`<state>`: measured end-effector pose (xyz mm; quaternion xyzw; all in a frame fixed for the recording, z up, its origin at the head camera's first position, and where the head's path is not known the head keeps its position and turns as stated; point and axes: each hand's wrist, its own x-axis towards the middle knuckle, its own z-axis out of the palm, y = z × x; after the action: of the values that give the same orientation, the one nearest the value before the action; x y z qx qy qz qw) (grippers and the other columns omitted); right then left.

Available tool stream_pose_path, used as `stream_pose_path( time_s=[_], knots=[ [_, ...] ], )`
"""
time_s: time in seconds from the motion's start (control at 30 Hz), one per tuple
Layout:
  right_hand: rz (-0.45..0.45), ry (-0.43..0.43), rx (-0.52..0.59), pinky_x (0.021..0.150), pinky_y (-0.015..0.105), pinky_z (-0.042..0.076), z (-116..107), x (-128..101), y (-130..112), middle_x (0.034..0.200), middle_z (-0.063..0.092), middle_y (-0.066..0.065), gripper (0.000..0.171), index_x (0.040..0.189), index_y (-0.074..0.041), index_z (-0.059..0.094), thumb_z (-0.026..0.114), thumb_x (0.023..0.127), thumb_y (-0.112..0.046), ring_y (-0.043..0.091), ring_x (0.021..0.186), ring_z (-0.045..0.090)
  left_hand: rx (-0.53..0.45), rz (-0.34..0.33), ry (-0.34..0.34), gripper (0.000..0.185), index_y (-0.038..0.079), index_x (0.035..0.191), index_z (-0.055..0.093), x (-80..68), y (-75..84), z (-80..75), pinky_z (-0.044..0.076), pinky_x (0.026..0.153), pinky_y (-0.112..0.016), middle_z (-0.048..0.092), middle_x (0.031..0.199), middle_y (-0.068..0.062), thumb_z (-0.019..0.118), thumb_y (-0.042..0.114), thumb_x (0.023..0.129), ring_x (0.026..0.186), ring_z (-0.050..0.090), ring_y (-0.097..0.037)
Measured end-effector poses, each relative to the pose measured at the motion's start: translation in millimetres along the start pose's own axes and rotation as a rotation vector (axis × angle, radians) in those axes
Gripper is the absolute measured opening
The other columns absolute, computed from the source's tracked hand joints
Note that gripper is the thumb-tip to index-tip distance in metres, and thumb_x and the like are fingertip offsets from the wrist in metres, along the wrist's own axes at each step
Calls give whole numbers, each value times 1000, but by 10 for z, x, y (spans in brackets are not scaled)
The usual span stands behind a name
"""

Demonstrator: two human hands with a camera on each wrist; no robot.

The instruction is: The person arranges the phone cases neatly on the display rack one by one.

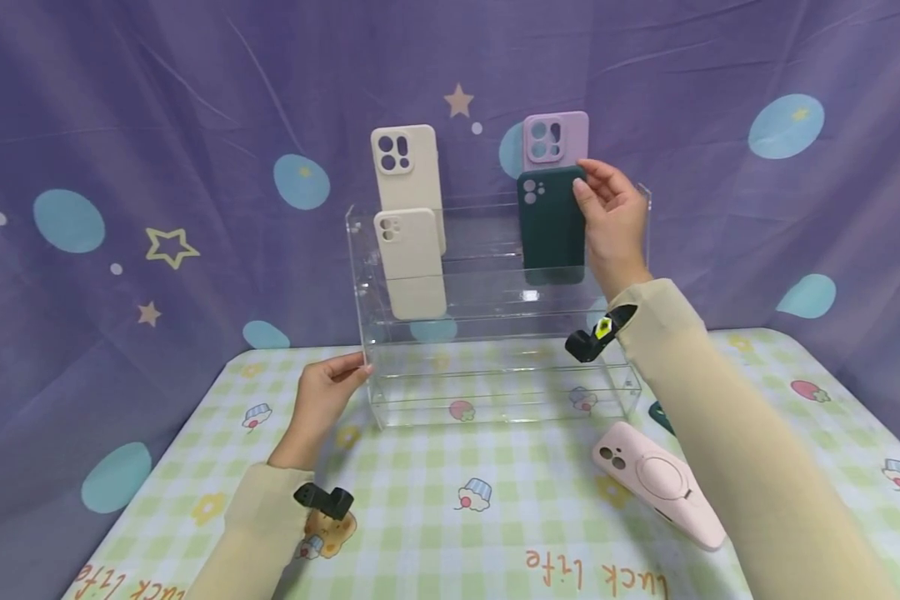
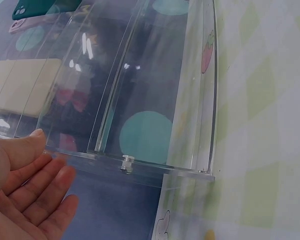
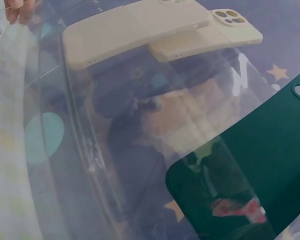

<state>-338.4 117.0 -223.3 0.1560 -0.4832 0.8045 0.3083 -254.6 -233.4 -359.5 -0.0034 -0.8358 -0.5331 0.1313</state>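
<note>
Dark green phone case (image 1: pixel 551 225) stands upright on a middle tier of the clear acrylic tiered rack (image 1: pixel 495 400), toward the rack's right end. Right hand (image 1: pixel 611 221) grips its upper right edge, fingers and thumb curled onto the top corner. A lilac case (image 1: pixel 557 137) stands just behind and above the green one, on the rack's top tier. Toward the rack's left end, two cream cases: a taller one (image 1: pixel 407 171) at the back, a shorter one (image 1: pixel 411 262) one tier down, overlapping it in front. Left hand (image 1: pixel 322 400) rests against the rack's lower left front corner w/ fingers straight and relaxed, holding nothing. Right of the rack, on the checked tablecloth (image 1: pixel 450 517), a pink case (image 1: pixel 660 483) lies flat, camera side up.
</note>
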Motion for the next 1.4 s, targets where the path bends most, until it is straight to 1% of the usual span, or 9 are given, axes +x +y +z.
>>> stream_pose_path(
  time_s=[0.17, 0.33, 0.5, 0.67, 0.8, 0.97, 1.07, 1.27, 1.4],
  knots=[
    [-1, -13, -45, 75, 16, 47, -38, -36, 69, 83, 61, 1, 20, 102, -4, 69, 62, 86, 6, 10, 79, 55, 15, -11, -3, 33, -3, 114, 65, -10, 15, -6, 47, 72, -7, 65, 114, -21, 68, 17, 88, 74, 57, 14],
    [-21, -31, -71, 74, 16, 48, -56, -80, 147, 80, 61, -2, 22, 96, -10, 70, 62, 86, 8, 8, 78, 55, 18, -16, -4, 34, -3, 114, 65, -16, 22, -10, 47, 72, -7, 65, 115, -20, 68, 19, 88, 74, 57, 15],
    [-3, -69, -96, 74, 15, 48, -56, -124, 189, 80, 63, -4, 25, 93, -13, 69, 61, 86, 9, 7, 79, 57, 40, -8, -1, 34, -2, 114, 66, -14, 25, -10, 47, 72, -8, 66, 113, -20, 68, 19, 88, 74, 57, 14],
    [44, -100, -113, 76, 15, 48, -50, -157, 193, 85, 62, -3, 21, 97, -11, 68, 60, 88, 5, 7, 83, 57, 57, 0, 3, 33, -2, 114, 66, -13, 28, -15, 47, 71, -8, 66, 112, -21, 67, 19, 89, 74, 56, 13],
    [49, -79, -127, 77, 14, 48, -64, -170, 189, 87, 63, -4, 20, 101, -6, 68, 60, 88, 6, 6, 84, 57, 53, 6, 2, 33, -2, 114, 66, -16, 21, -11, 47, 71, -8, 66, 112, -21, 67, 19, 89, 74, 56, 13],
    [10, -34, -255, 80, 14, 47, -129, -187, 165, 93, 65, -7, 22, 110, 1, 66, 63, 88, 1, 4, 85, 58, 37, 12, 3, 33, -2, 114, 66, -15, 23, 0, 47, 72, -8, 66, 114, -20, 67, 19, 88, 74, 56, 14],
    [26, -17, -342, 77, 13, 46, -166, -194, 125, 94, 64, -8, 25, 112, -3, 68, 66, 87, -5, 4, 85, 58, 37, 13, 6, 33, -2, 114, 66, -11, 23, 2, 47, 72, -8, 66, 114, -20, 68, 18, 88, 74, 56, 13],
    [48, 1, -522, 77, 12, 45, -186, -215, 36, 107, 65, -1, 29, 117, -9, 68, 67, 88, -13, 2, 91, 56, 38, 23, 9, 32, -3, 113, 66, -14, 16, -1, 47, 72, -8, 66, 113, -21, 68, 18, 88, 74, 57, 13],
    [36, 7, -540, 77, 13, 45, -187, -213, 12, 98, 63, -6, 29, 116, -7, 67, 66, 88, -11, 2, 89, 55, 33, 26, 8, 32, -3, 113, 66, -21, 12, -1, 47, 72, -8, 66, 113, -21, 68, 18, 88, 75, 57, 12]
  ],
)
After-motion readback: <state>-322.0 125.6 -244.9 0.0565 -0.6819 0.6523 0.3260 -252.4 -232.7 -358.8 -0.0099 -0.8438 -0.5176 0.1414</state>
